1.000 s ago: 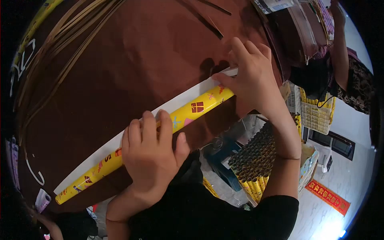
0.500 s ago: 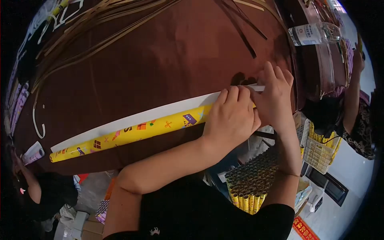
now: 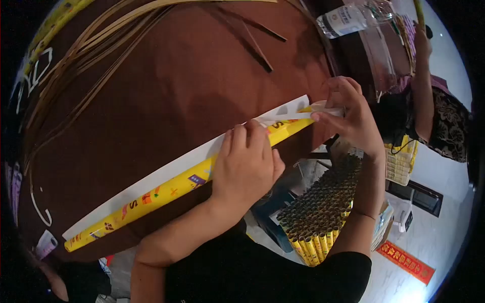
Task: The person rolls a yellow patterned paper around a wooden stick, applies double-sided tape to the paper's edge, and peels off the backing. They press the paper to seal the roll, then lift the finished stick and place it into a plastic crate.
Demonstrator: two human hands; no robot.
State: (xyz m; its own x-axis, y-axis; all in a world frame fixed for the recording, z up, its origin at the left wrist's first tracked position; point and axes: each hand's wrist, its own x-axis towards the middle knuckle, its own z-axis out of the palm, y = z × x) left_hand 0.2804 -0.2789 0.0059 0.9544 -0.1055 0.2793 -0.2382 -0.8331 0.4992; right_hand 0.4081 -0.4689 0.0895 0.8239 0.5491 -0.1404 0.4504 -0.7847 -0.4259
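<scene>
A long yellow roll of printed paper (image 3: 166, 194) lies slanted across the brown table, its white inner edge (image 3: 151, 174) spread flat along the far side. My left hand (image 3: 245, 166) bears down on the roll right of its middle, fingers bent over it and close together. At the roll's right end, my right hand (image 3: 353, 116) pinches a thin white strip (image 3: 298, 116) between thumb and fingers. That strip runs back along the roll toward my left hand. Part of the roll is hidden under my left hand.
Long thin brown strips (image 3: 101, 65) lie across the brown table (image 3: 192, 96). A plastic bottle (image 3: 348, 20) lies at the back right. Below the near edge stands a bundle of yellow tubes (image 3: 313, 245). Other people's arms (image 3: 423, 96) show at the right and lower left.
My hands have moved apart. My right hand now holds the white strip, drawn out from the roll's right end, which has come into sight. The whole view has turned somewhat.
</scene>
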